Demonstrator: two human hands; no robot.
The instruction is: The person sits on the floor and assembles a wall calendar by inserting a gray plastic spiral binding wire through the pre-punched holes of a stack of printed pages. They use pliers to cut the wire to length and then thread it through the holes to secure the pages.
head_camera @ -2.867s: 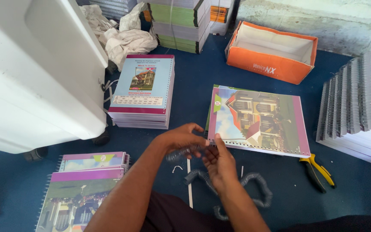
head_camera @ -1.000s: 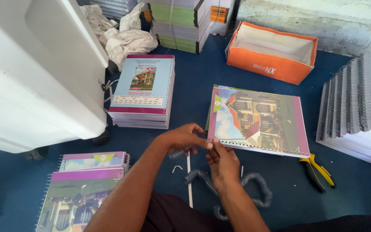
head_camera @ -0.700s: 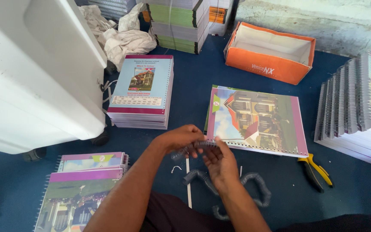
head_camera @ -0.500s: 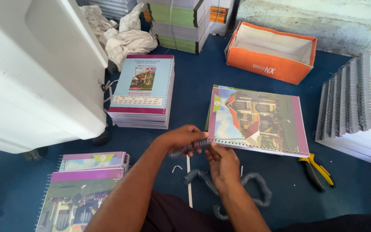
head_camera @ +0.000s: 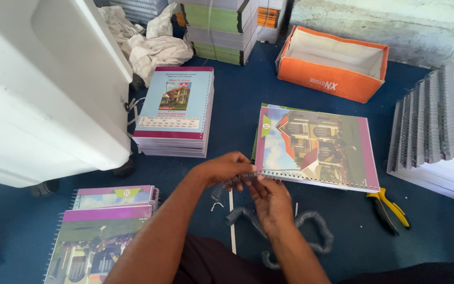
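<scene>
Hands (head_camera: 253, 181) barely shifted, grip pinched on spiral coil (head_camera: 232, 181) at calendar (head_camera: 316, 147) edge, blue carpet (head_camera: 237, 105).

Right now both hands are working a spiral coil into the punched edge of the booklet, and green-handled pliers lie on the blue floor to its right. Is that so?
Nearly. The pliers have yellow handles, not green, as the head view shows. The rest holds: the left hand and right hand work a spiral coil at the punched edge of the booklet, and the pliers lie on the blue floor to its right.

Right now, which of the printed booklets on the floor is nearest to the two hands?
The single landscape booklet with the house picture; both hands meet at its punched lower-left corner. The other stacks lie farther off.
</scene>
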